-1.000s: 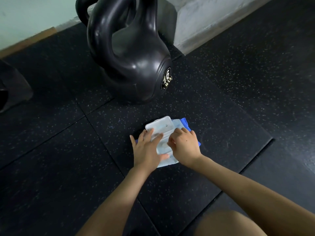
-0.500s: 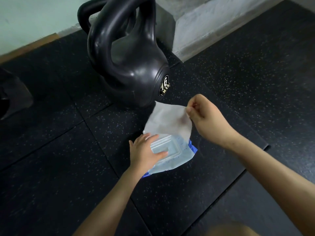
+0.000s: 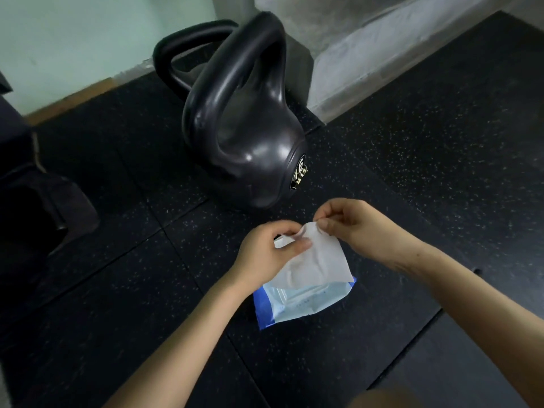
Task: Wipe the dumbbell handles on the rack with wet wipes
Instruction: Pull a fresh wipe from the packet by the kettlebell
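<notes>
A white wet wipe point(image 3: 312, 262) hangs between both hands above the pack. My left hand point(image 3: 266, 254) pinches its upper left edge, and my right hand point(image 3: 356, 228) pinches its top corner. Under them, the pale blue wet wipe pack point(image 3: 297, 304) with a dark blue border lies flat on the black rubber floor. The wipe covers the pack's upper part and lid. No dumbbell rack shows in the head view.
A large black kettlebell point(image 3: 244, 136) marked 16 stands just beyond my hands, with a second black handle point(image 3: 179, 54) behind it. A grey concrete step point(image 3: 368, 60) rises at the back right. A dark object point(image 3: 44, 207) sits at the left edge.
My right hand pulled a wipe up out of the pack. My left hand left the pack's lid and took hold of the wipe too. The wipe now hangs free of the pack.
</notes>
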### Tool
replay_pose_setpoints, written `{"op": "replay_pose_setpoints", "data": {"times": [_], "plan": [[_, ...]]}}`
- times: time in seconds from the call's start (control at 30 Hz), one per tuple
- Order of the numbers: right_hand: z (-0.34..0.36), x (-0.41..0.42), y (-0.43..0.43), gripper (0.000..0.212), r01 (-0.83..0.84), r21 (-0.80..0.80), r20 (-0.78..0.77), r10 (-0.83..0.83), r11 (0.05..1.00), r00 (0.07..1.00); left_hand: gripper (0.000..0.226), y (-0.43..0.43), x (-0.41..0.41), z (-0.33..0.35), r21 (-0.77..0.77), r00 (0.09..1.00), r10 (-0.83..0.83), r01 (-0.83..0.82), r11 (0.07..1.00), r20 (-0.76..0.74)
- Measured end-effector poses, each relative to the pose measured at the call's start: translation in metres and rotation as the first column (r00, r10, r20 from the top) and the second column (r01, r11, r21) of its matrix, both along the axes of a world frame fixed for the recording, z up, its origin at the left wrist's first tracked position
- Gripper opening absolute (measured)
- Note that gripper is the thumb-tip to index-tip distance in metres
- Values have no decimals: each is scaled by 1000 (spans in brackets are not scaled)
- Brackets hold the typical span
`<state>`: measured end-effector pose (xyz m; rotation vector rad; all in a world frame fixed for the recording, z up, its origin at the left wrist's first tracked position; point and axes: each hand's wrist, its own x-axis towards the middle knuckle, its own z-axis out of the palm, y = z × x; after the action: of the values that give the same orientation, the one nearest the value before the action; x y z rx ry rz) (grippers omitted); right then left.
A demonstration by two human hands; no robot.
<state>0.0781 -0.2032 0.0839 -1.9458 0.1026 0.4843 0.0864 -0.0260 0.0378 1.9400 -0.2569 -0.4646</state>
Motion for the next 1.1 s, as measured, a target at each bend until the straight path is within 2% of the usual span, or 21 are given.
{"op": "replay_pose_setpoints", "data": {"times": [0.07,0.13,0.2,0.27,0.37,0.5,0.63,0.8,0.9,1.03,1.1], "plan": [[-7,-3,0,7,-22,22,-63,23,1000,998,15,1,-1,-5,64,1000,12,-14,998,28],[-11,-6,-1,25,-104,15,-127,105,994,986,7,3,-2,-4,71,998,54,-55,996,12],[-3,-7,-2,18,-189,-92,-109,179,978,978,2,7,-4,5,89,995,97,-97,991,-2],[12,-7,0,11,-225,-257,-84,211,940,974,13,11,-8,22,165,992,128,-128,978,10],[45,-18,3,20,-186,-332,-128,151,925,980,22,17,-25,61,319,993,115,-118,940,28],[97,-40,7,22,-102,-340,-222,25,935,975,18,27,-47,120,373,999,38,-29,927,-16],[182,-60,13,29,-41,-329,-298,-62,943,953,20,34,-73,204,332,995,28,4,943,-92],[317,-80,32,24,27,-234,-381,-117,972,917,18,48,-100,326,278,970,159,-104,955,-182],[405,-91,48,27,19,-178,-366,-84,984,927,15,65,-113,411,303,948,254,-189,934,-191],[507,-104,78,29,16,-131,-287,-54,991,956,11,95,-133,529,336,894,440,-390,857,-85],[550,-112,98,30,-1,-136,-246,-33,991,969,14,108,-148,579,352,863,488,-419,837,-134]]}}
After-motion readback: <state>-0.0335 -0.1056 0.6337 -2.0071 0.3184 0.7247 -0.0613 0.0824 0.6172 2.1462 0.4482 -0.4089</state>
